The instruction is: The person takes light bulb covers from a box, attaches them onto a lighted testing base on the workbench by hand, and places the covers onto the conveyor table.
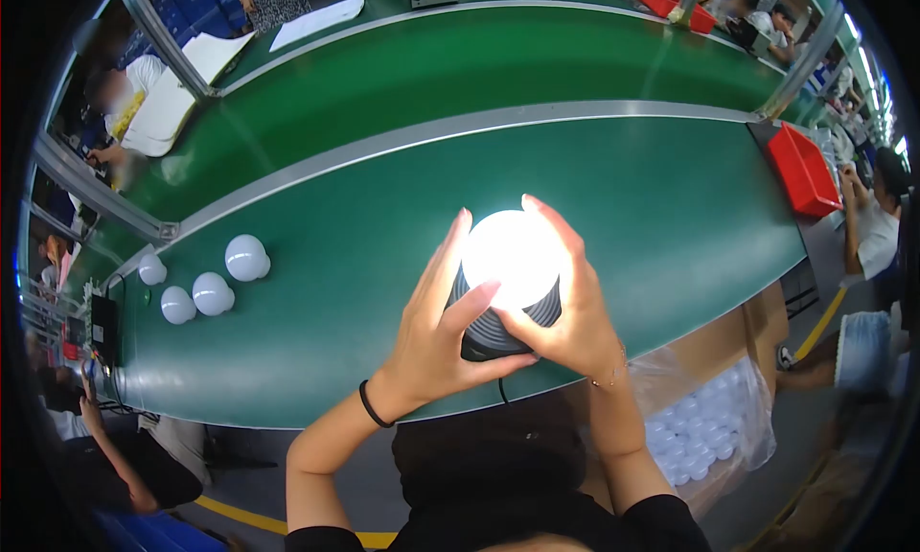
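A brightly lit round globe (513, 255) sits on a black ribbed base (484, 332), together looking like a lamp near the front edge of the green worktable (364, 236). My left hand (426, 327) wraps the lamp from the left, its fingers along the globe and base. From the other side my right hand (580, 312) curls round the globe, with the thumb across the front where globe and base meet. A dark cable (503, 391) hangs below the base. Glare hides the globe's surface detail.
Several unlit white globes (213, 294) lie at the table's left. An open carton (757, 332) of more globes stands below right. A red bin (805, 173) is at the right end, a black device (103, 332) at the left. Beyond runs a green belt (460, 68); people sit around.
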